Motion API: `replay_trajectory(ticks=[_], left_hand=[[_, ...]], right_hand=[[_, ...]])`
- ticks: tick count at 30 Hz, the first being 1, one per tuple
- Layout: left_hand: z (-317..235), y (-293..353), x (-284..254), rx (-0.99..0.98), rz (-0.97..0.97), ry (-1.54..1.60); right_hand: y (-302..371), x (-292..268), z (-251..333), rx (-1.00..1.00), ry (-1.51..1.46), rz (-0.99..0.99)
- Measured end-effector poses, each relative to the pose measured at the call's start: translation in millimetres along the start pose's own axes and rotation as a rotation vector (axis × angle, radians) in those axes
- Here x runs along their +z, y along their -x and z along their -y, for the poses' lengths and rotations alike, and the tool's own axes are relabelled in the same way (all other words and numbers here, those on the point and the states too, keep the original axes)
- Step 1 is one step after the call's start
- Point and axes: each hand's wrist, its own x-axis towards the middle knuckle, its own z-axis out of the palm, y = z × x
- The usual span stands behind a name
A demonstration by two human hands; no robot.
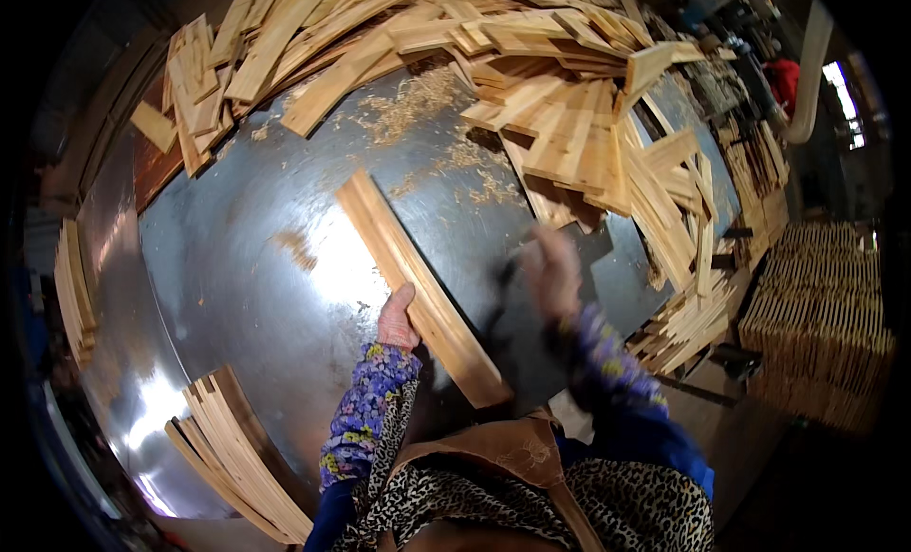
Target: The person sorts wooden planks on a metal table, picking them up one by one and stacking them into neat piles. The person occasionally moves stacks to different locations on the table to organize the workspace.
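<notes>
A long, pale wooden board [438, 315] lies slantwise over the metal-topped table [228, 267], its near end close to my apron. My left hand [398, 322] is closed around its left edge, thumb on the upper face and fingers partly hidden. My right hand [550, 272] is off to the right of the board, above the table and short of the fanned boards [574, 139]. Motion smears its fingers, so whether it holds anything cannot be made out.
Loose boards [332, 39] heap along the far side, with wood shavings [408, 106] before them. A neat board stack [237, 448] sits at the near left, and another [74, 286] at the left edge. Right of the table rise tall stacks of wood pieces [816, 324].
</notes>
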Motion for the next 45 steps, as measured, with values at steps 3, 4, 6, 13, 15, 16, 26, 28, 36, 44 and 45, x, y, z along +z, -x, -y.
replay_trajectory(ticks=[3,4,6,13,15,16,26,28,36,44,45], left_hand=[[3,13,-4,0.088,-0.007,-0.331],[4,17,-4,0.106,0.013,-0.364],[-3,26,-22,0.201,-0.065,-0.425],[19,18,20,0.181,0.046,-0.431],[21,1,45,0.210,0.060,-0.427],[22,-9,61,0.212,0.084,-0.438],[-18,4,15,0.466,-0.160,-0.394],[-32,45,7,0.277,-0.195,-0.021],[-44,75,-72,0.185,-0.068,0.184],[-119,64,-131,0.179,0.027,0.350],[-124,62,-132,0.173,0.068,0.441]], right_hand=[[-76,-39,-70,0.524,0.327,-0.045],[-82,-47,-76,0.544,0.337,-0.012],[-113,-12,-61,0.412,0.263,0.097],[-137,-14,3,0.036,0.036,0.091],[-143,3,8,0.067,-0.081,0.154],[-147,24,-18,0.126,-0.152,0.207],[-6,77,90,0.023,0.103,0.506],[26,84,83,0.074,-0.324,0.647],[39,106,176,-0.179,-0.621,1.412],[-247,207,287,-0.592,0.230,0.379],[-280,222,295,-0.625,0.286,0.311]])
